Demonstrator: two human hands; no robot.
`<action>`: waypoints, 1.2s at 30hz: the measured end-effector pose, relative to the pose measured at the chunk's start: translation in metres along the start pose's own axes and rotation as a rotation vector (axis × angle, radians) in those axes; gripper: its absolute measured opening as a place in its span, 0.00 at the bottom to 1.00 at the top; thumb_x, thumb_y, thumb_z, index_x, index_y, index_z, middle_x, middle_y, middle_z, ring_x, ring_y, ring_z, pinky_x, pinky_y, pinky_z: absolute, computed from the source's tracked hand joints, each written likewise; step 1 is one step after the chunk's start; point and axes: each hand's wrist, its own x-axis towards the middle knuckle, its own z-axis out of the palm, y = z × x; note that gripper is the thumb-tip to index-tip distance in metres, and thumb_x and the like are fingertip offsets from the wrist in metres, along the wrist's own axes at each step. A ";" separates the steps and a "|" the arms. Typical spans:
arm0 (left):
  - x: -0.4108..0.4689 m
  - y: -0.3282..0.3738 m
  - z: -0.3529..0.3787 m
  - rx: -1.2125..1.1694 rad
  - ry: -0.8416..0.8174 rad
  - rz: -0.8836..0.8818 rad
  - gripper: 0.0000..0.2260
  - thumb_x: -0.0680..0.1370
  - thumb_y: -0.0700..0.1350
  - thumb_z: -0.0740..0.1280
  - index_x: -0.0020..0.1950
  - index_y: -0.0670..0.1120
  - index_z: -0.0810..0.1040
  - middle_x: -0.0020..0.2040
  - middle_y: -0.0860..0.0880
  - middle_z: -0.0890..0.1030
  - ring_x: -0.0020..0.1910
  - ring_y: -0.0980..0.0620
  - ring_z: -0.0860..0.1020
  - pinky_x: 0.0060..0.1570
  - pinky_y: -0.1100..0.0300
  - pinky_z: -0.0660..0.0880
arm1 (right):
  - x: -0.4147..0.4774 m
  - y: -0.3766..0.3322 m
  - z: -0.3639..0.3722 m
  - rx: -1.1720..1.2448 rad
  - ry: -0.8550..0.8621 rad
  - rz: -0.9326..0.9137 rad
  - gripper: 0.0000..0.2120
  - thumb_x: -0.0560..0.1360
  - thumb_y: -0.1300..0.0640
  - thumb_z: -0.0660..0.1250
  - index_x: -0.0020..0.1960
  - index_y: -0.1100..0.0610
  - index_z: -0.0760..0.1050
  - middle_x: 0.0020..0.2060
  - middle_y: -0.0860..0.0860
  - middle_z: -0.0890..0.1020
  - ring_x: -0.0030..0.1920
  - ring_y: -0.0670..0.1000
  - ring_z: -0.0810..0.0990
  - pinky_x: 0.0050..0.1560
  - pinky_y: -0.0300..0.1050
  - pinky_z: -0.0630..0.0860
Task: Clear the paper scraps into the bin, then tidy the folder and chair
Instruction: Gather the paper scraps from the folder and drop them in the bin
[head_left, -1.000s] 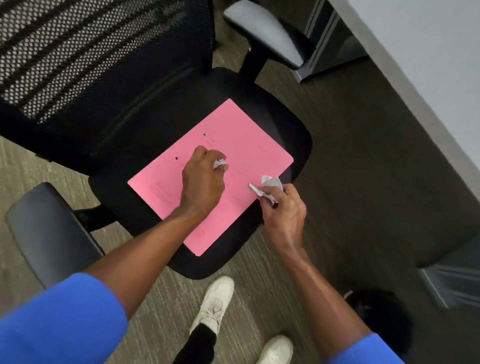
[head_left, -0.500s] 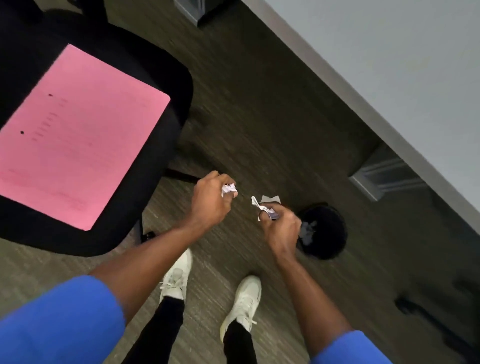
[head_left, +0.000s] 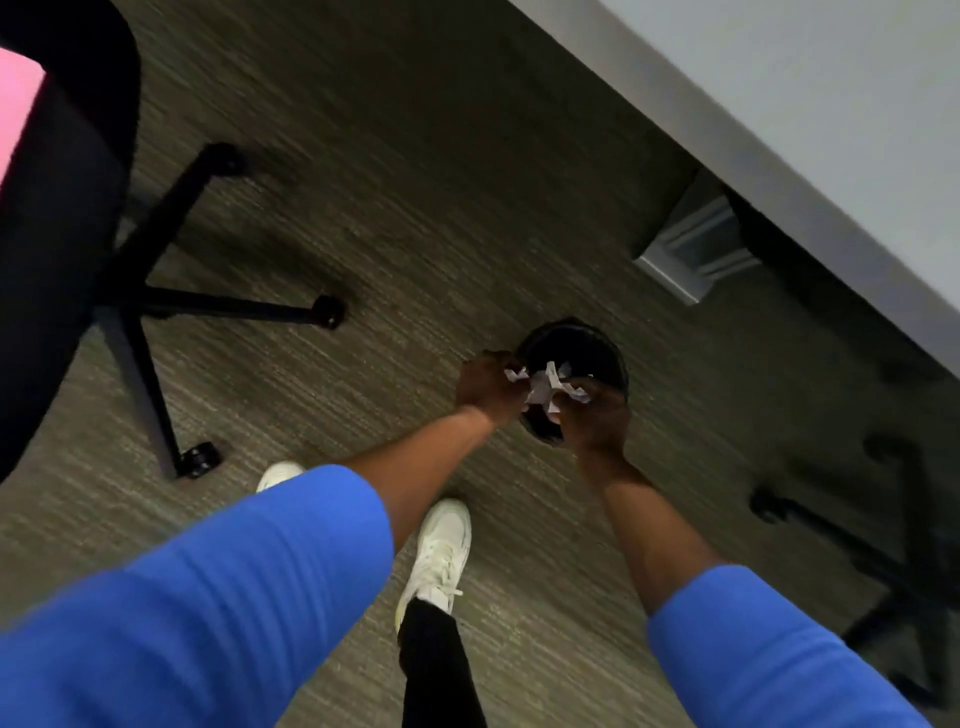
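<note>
A small round black bin (head_left: 597, 343) stands on the carpet below the desk edge. Both my hands hover over its near rim. My left hand (head_left: 483, 387) pinches a crumpled white paper scrap (head_left: 516, 374). My right hand (head_left: 597, 421) grips more white paper scraps (head_left: 553, 384) right above the bin's opening. At the far left, the black office chair (head_left: 62, 218) carries the pink folder (head_left: 15, 109) on its seat; only a corner of the folder shows.
The grey desk (head_left: 779, 104) runs diagonally across the upper right, with a grey desk foot (head_left: 691, 249) near the bin. The chair's wheeled legs (head_left: 208, 306) spread over the carpet. A second chair base (head_left: 883, 530) lies at the right. My white shoes (head_left: 436, 556) stand below.
I have turned from the chair to the bin. Both hands moved forward with their scraps and now sit over the bin's opening, close together. The chair and folder slid to the left edge.
</note>
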 end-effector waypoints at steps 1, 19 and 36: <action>0.007 0.001 0.014 -0.031 -0.015 -0.018 0.14 0.80 0.48 0.74 0.57 0.37 0.87 0.59 0.37 0.87 0.61 0.40 0.85 0.59 0.54 0.79 | 0.011 0.010 -0.002 -0.005 0.002 0.012 0.07 0.72 0.64 0.77 0.49 0.64 0.88 0.48 0.62 0.89 0.51 0.61 0.88 0.49 0.39 0.78; 0.049 -0.034 0.113 -0.179 -0.381 -0.015 0.36 0.77 0.35 0.74 0.83 0.51 0.67 0.79 0.44 0.75 0.76 0.44 0.75 0.74 0.46 0.76 | 0.084 0.073 -0.008 -0.116 -0.117 -0.028 0.10 0.73 0.56 0.76 0.54 0.53 0.86 0.52 0.55 0.89 0.55 0.58 0.87 0.60 0.58 0.83; -0.019 -0.044 -0.014 0.106 -0.082 0.036 0.12 0.81 0.44 0.71 0.62 0.41 0.86 0.62 0.42 0.87 0.62 0.43 0.85 0.60 0.59 0.78 | -0.020 0.006 0.017 -0.042 -0.108 -0.178 0.06 0.76 0.65 0.74 0.52 0.65 0.85 0.49 0.61 0.89 0.50 0.55 0.86 0.55 0.45 0.80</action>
